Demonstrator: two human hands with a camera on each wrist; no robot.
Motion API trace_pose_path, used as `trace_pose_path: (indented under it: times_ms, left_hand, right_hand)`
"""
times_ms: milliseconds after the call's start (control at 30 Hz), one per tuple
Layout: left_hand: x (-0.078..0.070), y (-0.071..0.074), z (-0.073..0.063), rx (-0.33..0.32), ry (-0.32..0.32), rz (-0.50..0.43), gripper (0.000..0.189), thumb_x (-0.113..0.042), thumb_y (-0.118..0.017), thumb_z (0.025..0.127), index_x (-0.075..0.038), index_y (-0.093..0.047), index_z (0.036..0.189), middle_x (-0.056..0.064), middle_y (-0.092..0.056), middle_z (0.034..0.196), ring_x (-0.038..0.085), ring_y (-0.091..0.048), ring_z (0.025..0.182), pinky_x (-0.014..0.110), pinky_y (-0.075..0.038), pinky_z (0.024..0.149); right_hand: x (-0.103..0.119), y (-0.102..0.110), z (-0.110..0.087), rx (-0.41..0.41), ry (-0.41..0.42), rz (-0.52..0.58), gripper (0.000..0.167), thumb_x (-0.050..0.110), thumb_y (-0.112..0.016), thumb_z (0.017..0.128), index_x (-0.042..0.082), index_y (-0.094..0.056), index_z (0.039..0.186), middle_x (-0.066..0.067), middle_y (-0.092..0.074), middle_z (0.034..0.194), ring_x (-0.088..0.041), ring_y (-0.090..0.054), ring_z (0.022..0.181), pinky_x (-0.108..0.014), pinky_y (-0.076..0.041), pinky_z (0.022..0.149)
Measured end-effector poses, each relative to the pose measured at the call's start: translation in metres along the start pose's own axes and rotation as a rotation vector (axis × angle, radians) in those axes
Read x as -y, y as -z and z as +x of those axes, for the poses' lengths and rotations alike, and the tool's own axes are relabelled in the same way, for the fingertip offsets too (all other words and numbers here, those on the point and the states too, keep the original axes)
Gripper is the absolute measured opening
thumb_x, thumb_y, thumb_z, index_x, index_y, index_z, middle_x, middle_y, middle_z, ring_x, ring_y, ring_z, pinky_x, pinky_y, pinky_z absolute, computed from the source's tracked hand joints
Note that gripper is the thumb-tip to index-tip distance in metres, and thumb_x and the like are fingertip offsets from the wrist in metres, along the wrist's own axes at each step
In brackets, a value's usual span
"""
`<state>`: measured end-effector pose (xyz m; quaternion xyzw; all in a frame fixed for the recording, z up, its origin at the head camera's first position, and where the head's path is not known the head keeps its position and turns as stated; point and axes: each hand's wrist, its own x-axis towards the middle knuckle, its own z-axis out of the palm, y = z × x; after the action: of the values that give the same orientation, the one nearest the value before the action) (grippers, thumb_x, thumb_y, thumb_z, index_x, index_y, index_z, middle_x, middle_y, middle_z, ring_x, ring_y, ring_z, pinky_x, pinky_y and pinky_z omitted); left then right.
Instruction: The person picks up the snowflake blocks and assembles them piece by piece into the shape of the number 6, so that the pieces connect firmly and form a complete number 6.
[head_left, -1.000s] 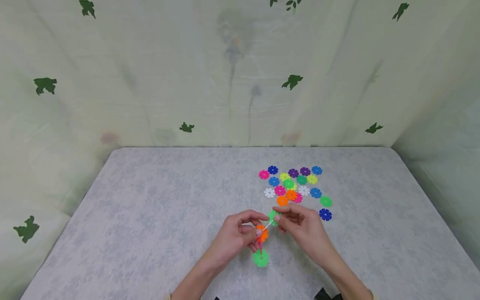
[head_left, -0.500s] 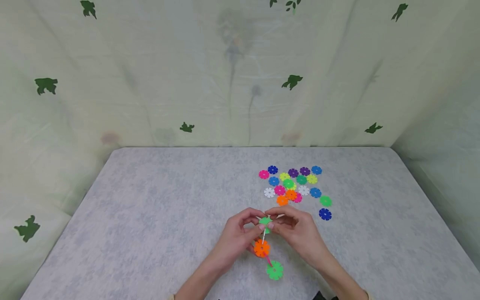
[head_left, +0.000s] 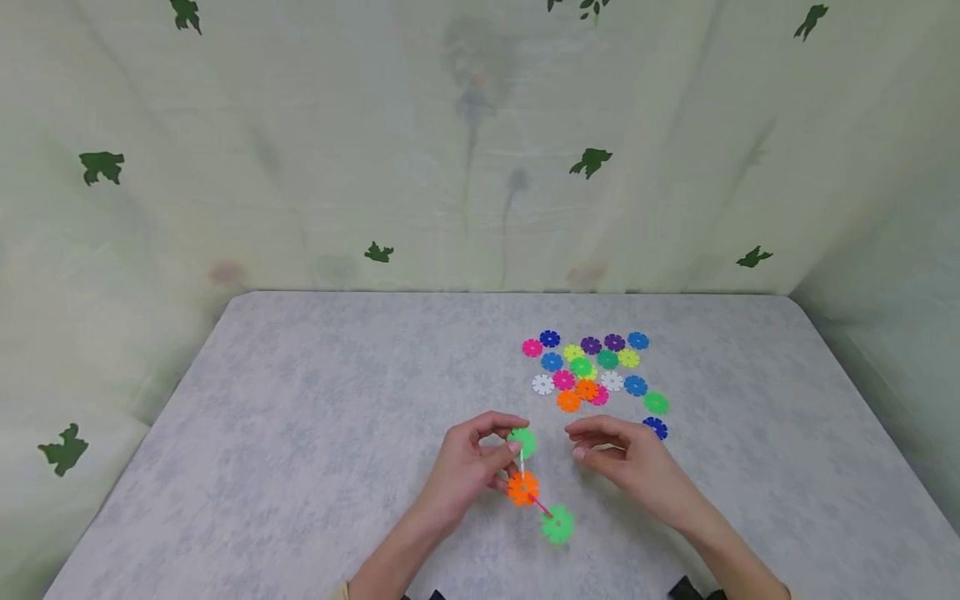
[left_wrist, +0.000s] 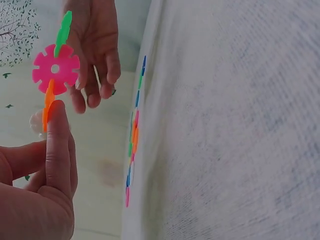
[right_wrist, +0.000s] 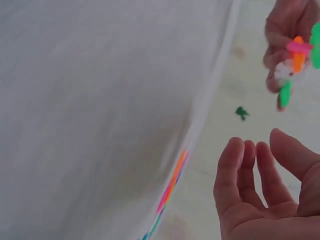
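A pale curtain (head_left: 315, 167) is hanging well beyond the left hand (head_left: 474, 462) and the right hand (head_left: 632, 457), with dark green shapes (head_left: 591, 162) showing on it. A mottled grey table (head_left: 337, 400) is stretching out underneath both hands. Beyond the gap between the hands and beyond the right hand, a spread of loose discs (head_left: 581, 367) is lying on the table, some overlapping, in blues, pink, purple, yellow, greens, orange and white.

The left hand is gripping one end of a chain between its thumb and fingers. The right hand is hanging free, its fingers bending loosely and its thumb standing apart from them, with a gap separating it from the chain.

That chain of discs (head_left: 524, 493) is being held above the table, running from the left hand's fingertips back toward the person. Its first green disc (head_left: 524, 442) is sitting in the left hand's pinch. A white disc (head_left: 522, 464), showing edge-on, is joining it to an orange disc (head_left: 523, 488) just beside the left hand's lower fingers. A pink disc (head_left: 541, 506), also edge-on, is linking that to a second green disc (head_left: 558, 525), farthest from the left hand. A dark blue disc (head_left: 657, 426) is lying just beyond the right hand, which is partly hiding it.
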<state>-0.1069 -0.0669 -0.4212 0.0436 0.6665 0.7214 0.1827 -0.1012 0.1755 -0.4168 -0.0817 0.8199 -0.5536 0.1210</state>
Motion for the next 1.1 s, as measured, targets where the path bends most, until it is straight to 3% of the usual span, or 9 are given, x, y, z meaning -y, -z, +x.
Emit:
trace_pose_path:
  times_ms: [200, 400, 600, 767, 933, 1100]
  left_hand:
    - [0.001, 0.000, 0.001, 0.004, -0.011, -0.075, 0.031, -0.001, -0.067, 0.091, 0.007, -0.060, 0.120, 0.012, -0.057, 0.091, 0.019, -0.063, 0.066, 0.033, -0.058, 0.060]
    - [0.000, 0.000, 0.001, -0.001, -0.003, -0.096, 0.028, -0.001, -0.068, 0.091, 0.005, -0.061, 0.117, 0.012, -0.059, 0.088, 0.020, -0.064, 0.066, 0.035, -0.058, 0.063]
    - [0.002, 0.001, 0.002, 0.013, -0.003, -0.075, 0.026, 0.001, -0.067, 0.090, 0.005, -0.062, 0.115, 0.010, -0.056, 0.082, 0.020, -0.065, 0.064, 0.034, -0.058, 0.061]
    - [0.002, 0.000, 0.002, 0.019, -0.002, -0.046, 0.024, 0.002, -0.067, 0.090, 0.005, -0.063, 0.113, 0.010, -0.055, 0.078, 0.021, -0.065, 0.062, 0.033, -0.058, 0.060]
    - [0.002, 0.000, 0.002, 0.013, 0.017, -0.031, 0.023, -0.001, -0.068, 0.090, 0.003, -0.064, 0.112, 0.009, -0.057, 0.083, 0.019, -0.063, 0.061, 0.030, -0.057, 0.058]
    - [0.001, 0.000, 0.002, 0.006, 0.031, -0.030, 0.024, -0.003, -0.069, 0.090, 0.002, -0.064, 0.113, 0.009, -0.060, 0.085, 0.019, -0.062, 0.060, 0.030, -0.056, 0.056]
  right_hand:
    - [-0.016, 0.038, -0.004, -0.016, -0.016, -0.148, 0.026, 0.014, -0.069, 0.093, 0.006, -0.068, 0.118, -0.005, -0.069, 0.112, -0.019, -0.064, 0.100, -0.026, -0.054, 0.080]
    - [-0.028, 0.068, -0.002, -0.039, 0.015, -0.289, 0.025, 0.012, -0.068, 0.093, 0.006, -0.068, 0.118, -0.005, -0.069, 0.113, -0.021, -0.063, 0.100, -0.024, -0.053, 0.079]
    - [-0.041, 0.093, 0.003, -0.026, 0.028, -0.457, 0.026, 0.006, -0.067, 0.092, 0.007, -0.068, 0.118, -0.007, -0.067, 0.114, -0.020, -0.061, 0.096, -0.034, -0.055, 0.079]
    - [-0.052, 0.102, 0.008, 0.017, 0.086, -0.488, 0.028, 0.001, -0.068, 0.089, 0.005, -0.068, 0.116, -0.006, -0.067, 0.112, -0.018, -0.058, 0.090, -0.032, -0.054, 0.080]
    - [-0.058, 0.104, 0.011, 0.043, 0.072, -0.471, 0.027, 0.006, -0.073, 0.087, 0.007, -0.070, 0.114, -0.002, -0.064, 0.104, -0.017, -0.053, 0.085, -0.025, -0.051, 0.074]
    - [-0.058, 0.104, 0.012, 0.069, 0.062, -0.425, 0.022, 0.005, -0.074, 0.085, 0.010, -0.068, 0.106, -0.001, -0.061, 0.095, -0.019, -0.052, 0.083, -0.025, -0.049, 0.070]
